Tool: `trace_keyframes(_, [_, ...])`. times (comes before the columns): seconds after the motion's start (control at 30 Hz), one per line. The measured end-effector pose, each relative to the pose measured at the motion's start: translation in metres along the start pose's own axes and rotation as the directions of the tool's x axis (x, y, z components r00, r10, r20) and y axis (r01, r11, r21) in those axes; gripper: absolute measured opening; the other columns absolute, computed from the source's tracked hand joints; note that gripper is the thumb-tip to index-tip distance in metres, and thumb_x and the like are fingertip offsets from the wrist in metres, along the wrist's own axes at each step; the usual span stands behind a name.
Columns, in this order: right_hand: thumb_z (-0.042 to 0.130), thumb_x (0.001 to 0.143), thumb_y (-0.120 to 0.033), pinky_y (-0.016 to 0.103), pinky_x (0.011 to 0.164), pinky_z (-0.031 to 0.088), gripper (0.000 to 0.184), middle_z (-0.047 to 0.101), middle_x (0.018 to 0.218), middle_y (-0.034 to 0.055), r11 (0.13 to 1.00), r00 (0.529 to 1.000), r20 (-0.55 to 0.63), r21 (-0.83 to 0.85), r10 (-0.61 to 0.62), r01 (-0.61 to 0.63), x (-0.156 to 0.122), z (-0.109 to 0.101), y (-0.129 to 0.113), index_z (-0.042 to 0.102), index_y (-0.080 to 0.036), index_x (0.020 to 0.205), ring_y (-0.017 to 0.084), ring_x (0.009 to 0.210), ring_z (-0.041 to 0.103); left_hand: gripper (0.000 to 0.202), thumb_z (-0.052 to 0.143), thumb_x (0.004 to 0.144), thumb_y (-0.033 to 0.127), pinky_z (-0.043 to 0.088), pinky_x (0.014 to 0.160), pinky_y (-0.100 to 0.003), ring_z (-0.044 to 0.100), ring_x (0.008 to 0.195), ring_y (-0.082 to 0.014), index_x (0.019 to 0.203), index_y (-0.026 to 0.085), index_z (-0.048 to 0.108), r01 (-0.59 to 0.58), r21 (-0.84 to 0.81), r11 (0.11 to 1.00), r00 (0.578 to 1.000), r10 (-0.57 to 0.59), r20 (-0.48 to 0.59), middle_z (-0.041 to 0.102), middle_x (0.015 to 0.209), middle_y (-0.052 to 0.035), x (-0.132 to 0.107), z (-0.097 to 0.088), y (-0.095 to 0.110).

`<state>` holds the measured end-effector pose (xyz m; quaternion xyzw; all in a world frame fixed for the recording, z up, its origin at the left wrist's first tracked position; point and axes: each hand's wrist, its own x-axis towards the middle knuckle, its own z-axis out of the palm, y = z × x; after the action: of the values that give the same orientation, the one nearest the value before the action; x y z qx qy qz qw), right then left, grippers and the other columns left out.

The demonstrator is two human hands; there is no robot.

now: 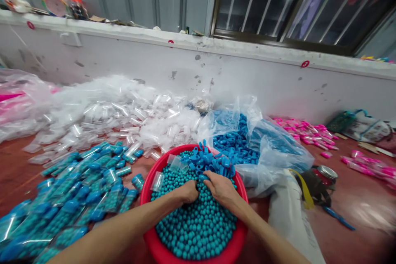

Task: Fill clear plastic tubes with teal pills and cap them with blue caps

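Note:
A red tub holds a heap of teal beads, with blue plastic caps piled at its far side. My left hand is curled closed at the middle of the beads; its fingertips and whatever they hold are hidden. Beside it on the right, my right hand pinches a blue cap just above the beads. Clear empty tubes lie on the beads along the tub's left side.
Capped tubes full of teal beads cover the floor at left. Behind them spreads a pile of clear tubes. A plastic bag of blue caps stands behind the tub, a white sack right of it. Pink pieces lie farther right.

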<state>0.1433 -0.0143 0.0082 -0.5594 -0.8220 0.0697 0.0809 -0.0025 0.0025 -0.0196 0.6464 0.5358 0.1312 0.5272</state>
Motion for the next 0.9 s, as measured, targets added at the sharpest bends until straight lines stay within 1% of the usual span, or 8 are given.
trace_keyframes(0.13, [0.038, 0.086, -0.028, 0.030, 0.086, 0.041, 0.038, 0.059, 0.110, 0.0067, 0.899, 0.998, 0.021, 0.434, 0.059, -0.062, -0.005, -0.003, 0.016, 0.043, -0.018, 0.123, 0.019, 0.098, 0.056, 0.009, 0.048, 0.059, 0.014, 0.041, 0.061, -0.026, 0.050, 0.057, -0.0125, 0.068, 0.017, 0.049, 0.044, -0.321, 0.946, 0.996, -0.016, 0.090, 0.051, 0.058, 0.0022, -0.009, -0.009, -0.003])
trace_keyframes(0.2, [0.039, 0.083, -0.022, 0.032, 0.094, 0.035, 0.039, 0.054, 0.117, 0.0076, 0.861, 0.999, 0.042, 0.508, -0.002, -0.020, -0.010, -0.004, 0.021, 0.046, -0.017, 0.121, 0.019, 0.107, 0.049, 0.011, 0.052, 0.059, 0.017, 0.039, 0.062, -0.023, 0.048, 0.058, -0.0100, 0.070, 0.016, 0.050, 0.034, -0.440, 0.897, 0.996, 0.008, 0.093, 0.049, 0.060, 0.0035, -0.019, -0.015, -0.006])
trace_keyframes(0.37, [0.037, 0.074, -0.006, 0.028, 0.087, 0.039, 0.044, 0.053, 0.104, 0.0061, 0.887, 0.960, 0.155, 0.439, -0.232, 0.143, -0.023, -0.012, 0.015, 0.050, -0.019, 0.114, 0.016, 0.096, 0.052, 0.022, 0.061, 0.061, 0.027, 0.035, 0.061, -0.021, 0.047, 0.061, -0.0094, 0.077, 0.014, 0.053, 0.038, -0.654, 0.756, 0.995, 0.031, 0.093, 0.052, 0.066, 0.0020, -0.040, -0.027, -0.010])
trace_keyframes(0.53, [0.044, 0.082, -0.017, 0.026, 0.069, 0.042, 0.020, 0.060, 0.085, 0.0051, 0.975, 0.938, 0.289, 0.168, -0.189, 0.145, -0.021, -0.022, -0.006, 0.055, -0.018, 0.098, 0.019, 0.082, 0.057, 0.023, 0.064, 0.063, 0.026, 0.035, 0.063, -0.023, 0.050, 0.066, -0.0112, 0.080, 0.014, 0.055, -0.014, -0.755, 0.656, 0.996, 0.073, 0.045, 0.056, 0.072, 0.0000, -0.047, -0.027, -0.019])
trace_keyframes(0.63, [0.053, 0.080, -0.028, 0.026, 0.065, 0.041, 0.013, 0.061, 0.083, 0.0049, 0.988, 0.948, 0.281, 0.005, -0.152, 0.157, -0.014, -0.020, -0.013, 0.056, -0.018, 0.089, 0.019, 0.078, 0.057, 0.023, 0.058, 0.068, 0.030, 0.036, 0.064, -0.023, 0.051, 0.066, -0.0115, 0.085, 0.015, 0.052, -0.114, -0.669, 0.735, 0.990, 0.137, -0.018, 0.056, 0.074, -0.0004, -0.048, -0.027, -0.022])
trace_keyframes(0.7, [0.057, 0.078, -0.030, 0.029, 0.068, 0.041, 0.015, 0.059, 0.091, 0.0068, 0.978, 0.963, 0.213, -0.095, -0.164, 0.188, -0.011, -0.016, -0.016, 0.056, -0.017, 0.086, 0.022, 0.084, 0.055, 0.018, 0.052, 0.070, 0.028, 0.038, 0.064, -0.025, 0.052, 0.067, -0.0133, 0.083, 0.016, 0.051, -0.128, -0.429, 0.894, 0.992, 0.108, -0.072, 0.056, 0.074, -0.0009, -0.048, -0.028, -0.022])
trace_keyframes(0.77, [0.058, 0.076, -0.028, 0.031, 0.071, 0.041, 0.017, 0.057, 0.097, 0.0084, 0.964, 0.965, 0.174, -0.143, -0.197, 0.223, -0.009, -0.013, -0.015, 0.055, -0.017, 0.088, 0.024, 0.088, 0.054, 0.010, 0.051, 0.068, 0.024, 0.038, 0.066, -0.028, 0.053, 0.071, -0.0171, 0.074, 0.017, 0.049, -0.075, -0.163, 0.984, 0.988, 0.051, -0.149, 0.055, 0.071, -0.0016, -0.049, -0.030, -0.021])
trace_keyframes(0.9, [0.045, 0.080, -0.018, 0.027, 0.070, 0.041, 0.017, 0.061, 0.089, 0.0073, 0.980, 0.957, 0.222, -0.017, -0.189, 0.198, -0.008, -0.012, -0.009, 0.053, -0.015, 0.095, 0.020, 0.082, 0.057, 0.013, 0.057, 0.057, 0.015, 0.033, 0.079, -0.038, 0.050, 0.088, -0.0278, 0.061, 0.019, 0.045, 0.004, 0.001, 1.000, 0.977, -0.003, -0.215, 0.053, 0.070, -0.0041, -0.047, -0.025, -0.016])
